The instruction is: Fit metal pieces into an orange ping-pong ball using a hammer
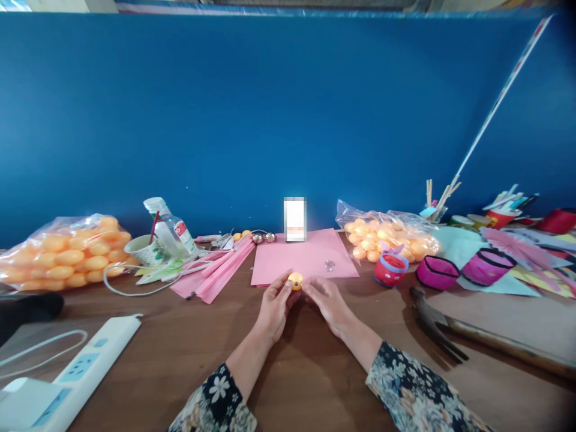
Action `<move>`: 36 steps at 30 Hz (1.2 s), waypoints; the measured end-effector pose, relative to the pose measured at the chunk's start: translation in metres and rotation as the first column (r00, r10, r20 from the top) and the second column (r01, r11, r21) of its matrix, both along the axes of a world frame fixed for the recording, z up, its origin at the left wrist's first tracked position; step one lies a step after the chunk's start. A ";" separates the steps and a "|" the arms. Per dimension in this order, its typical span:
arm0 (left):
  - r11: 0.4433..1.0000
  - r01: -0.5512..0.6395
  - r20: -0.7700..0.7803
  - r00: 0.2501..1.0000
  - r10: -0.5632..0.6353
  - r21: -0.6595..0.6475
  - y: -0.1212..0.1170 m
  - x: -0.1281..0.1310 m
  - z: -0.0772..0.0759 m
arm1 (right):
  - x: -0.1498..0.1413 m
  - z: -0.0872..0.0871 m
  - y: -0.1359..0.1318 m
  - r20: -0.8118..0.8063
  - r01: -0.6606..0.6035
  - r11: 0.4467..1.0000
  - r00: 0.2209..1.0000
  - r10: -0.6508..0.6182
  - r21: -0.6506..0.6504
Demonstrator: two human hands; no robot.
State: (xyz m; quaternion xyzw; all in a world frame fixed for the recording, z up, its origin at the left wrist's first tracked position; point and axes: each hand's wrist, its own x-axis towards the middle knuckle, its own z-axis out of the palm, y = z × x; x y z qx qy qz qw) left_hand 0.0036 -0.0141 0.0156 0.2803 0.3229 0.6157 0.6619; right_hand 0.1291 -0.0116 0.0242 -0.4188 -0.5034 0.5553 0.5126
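Note:
Between my two hands is a small orange ping-pong ball (pixel 296 281), with small dark spots on the side facing me. My left hand (pixel 274 305) grips it from the left, thumb in front and fingers behind. From the right, my right hand (pixel 330 303) has its thumb and fingertips pressed together at the ball's edge; whether they hold a small piece there is too fine to see. Just beyond lies a stack of pink paper (pixel 310 255), bearing a few tiny shiny pieces (pixel 330 264).
Bags of orange balls lie left (pixel 72 252) and right (pixel 378 234). A hammer (pixel 486 333), magenta fabric rings (pixel 437 272) and a red cup (pixel 390 269) are at right. At left are a power strip (pixel 90 366), a bottle (pixel 173 231) and pink strips (pixel 225 270).

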 end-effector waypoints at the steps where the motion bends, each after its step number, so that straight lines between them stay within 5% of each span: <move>1: 1.000 0.001 0.001 1.000 -0.001 0.000 0.000 0.000 0.000 | 0.000 0.000 0.000 0.002 0.002 1.000 1.000 -0.002 -0.001; 36: 1.000 0.005 0.022 1.000 -0.005 0.010 -0.001 0.000 0.000 | 0.000 0.002 -0.001 0.010 -0.009 1.000 1.000 0.009 -0.017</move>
